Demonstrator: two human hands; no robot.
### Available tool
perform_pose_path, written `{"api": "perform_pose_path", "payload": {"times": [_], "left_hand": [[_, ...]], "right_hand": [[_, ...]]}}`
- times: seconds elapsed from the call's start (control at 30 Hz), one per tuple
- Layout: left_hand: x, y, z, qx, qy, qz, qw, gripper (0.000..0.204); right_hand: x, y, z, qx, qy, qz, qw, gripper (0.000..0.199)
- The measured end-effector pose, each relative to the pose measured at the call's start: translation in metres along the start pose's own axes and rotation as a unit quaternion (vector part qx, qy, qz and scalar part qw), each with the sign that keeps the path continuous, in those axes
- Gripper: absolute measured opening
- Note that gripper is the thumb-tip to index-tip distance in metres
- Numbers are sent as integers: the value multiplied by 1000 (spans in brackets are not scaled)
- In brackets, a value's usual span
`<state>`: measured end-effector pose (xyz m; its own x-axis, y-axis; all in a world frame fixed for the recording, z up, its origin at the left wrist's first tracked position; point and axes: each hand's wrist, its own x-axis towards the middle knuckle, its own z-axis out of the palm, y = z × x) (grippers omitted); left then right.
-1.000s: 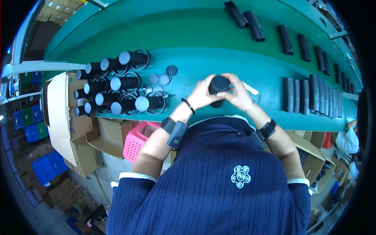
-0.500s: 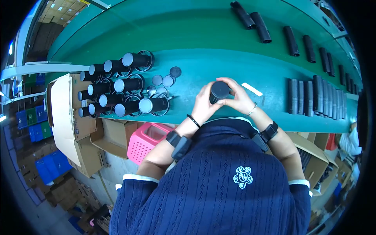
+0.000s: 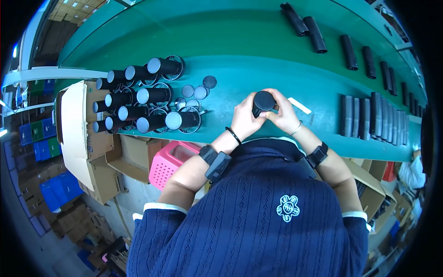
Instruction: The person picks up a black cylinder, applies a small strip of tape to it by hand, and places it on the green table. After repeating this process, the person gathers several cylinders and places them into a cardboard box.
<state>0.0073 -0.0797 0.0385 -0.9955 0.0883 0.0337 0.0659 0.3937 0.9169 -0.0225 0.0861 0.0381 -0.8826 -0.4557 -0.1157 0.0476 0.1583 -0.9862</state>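
1. My left hand (image 3: 244, 121) and my right hand (image 3: 284, 115) met at the near edge of the green bench (image 3: 258, 60), at about 12 o'clock from my chest.
2. Between them I held one black tube (image 3: 262, 102), standing nearly upright with its round dark cap facing up to me.
3. The fingers of my left hand were wrapped around the left side of the tube, and the fingers of my right hand were closed on its right side, so both hands gripped it together.
4. At 9 o'clock from the tube lay a pile of black tubes (image 3: 145, 99) on their sides, their pale round ends turned toward me.
5. Between this pile and my hands, at about 10 o'clock, a few loose round caps (image 3: 198, 90) lay flat on the bench.
6. Just beside my right hand, at 2 o'clock, was a small white strip (image 3: 300, 105).
7. At 3 o'clock, well apart from my hands, a row of dark flat pieces (image 3: 369, 115) stood side by side.
8. More dark cylinders (image 3: 314, 32) lay on the far belt at 1 o'clock.
9. Under the bench edge, at 8 o'clock, I saw a pink basket (image 3: 168, 164) among cardboard boxes (image 3: 92, 138).
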Motion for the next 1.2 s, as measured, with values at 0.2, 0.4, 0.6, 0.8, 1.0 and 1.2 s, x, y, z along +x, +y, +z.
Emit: {"api": "perform_pose_path", "payload": {"times": [0.2,0.4,0.6,0.8,1.0,1.2], "left_hand": [[2,3,-21,83,-31,-2,996,62],[10,-5,-30,189,-27,30,981,63],[18,-13,-26,-116,-117,-30,986,69],[5,-21,-9,-193,-113,-73,972,75],[1,-17,4,-75,-8,-42,996,59],[17,-16,5,-31,15,-56,998,58]], "right_hand": [[1,8,-39,30,-48,1,998,57],[-16,96,-98,-418,97,155,890,23],[-8,53,-72,-155,72,179,969,37],[16,23,-21,186,-78,8,979,59],[17,10,-2,71,-22,-7,997,63],[22,24,-5,10,35,-23,999,62]]}}
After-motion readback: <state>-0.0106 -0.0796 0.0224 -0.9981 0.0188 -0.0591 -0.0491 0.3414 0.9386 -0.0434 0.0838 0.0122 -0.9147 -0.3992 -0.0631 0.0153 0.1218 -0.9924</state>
